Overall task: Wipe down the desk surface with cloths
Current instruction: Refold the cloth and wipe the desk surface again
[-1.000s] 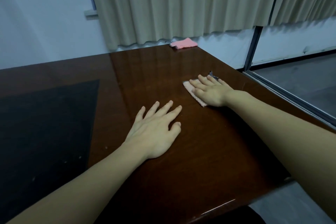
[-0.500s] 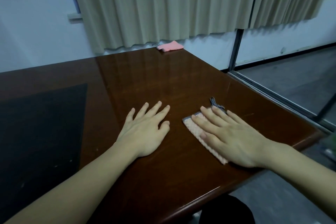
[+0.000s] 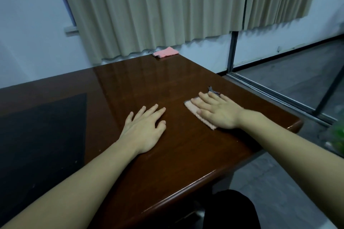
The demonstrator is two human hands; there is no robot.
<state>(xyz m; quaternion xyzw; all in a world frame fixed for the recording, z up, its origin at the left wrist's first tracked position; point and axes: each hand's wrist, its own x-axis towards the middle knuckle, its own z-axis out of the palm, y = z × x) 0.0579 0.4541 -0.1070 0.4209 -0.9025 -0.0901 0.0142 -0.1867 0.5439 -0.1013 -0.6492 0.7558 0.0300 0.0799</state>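
Desk: showing glossy reddish-brown wood, a flat black panel sitting in its left part. Cloth under the right hand: reading pale peach-pink, with a dark, finely checked tab poking out at its far end. Second cloth at the far desk edge: glowing brighter coral pink. Curtains: hanging in plain beige-khaki pleats. Wall: looking bluish white. Floor: appearing grey.
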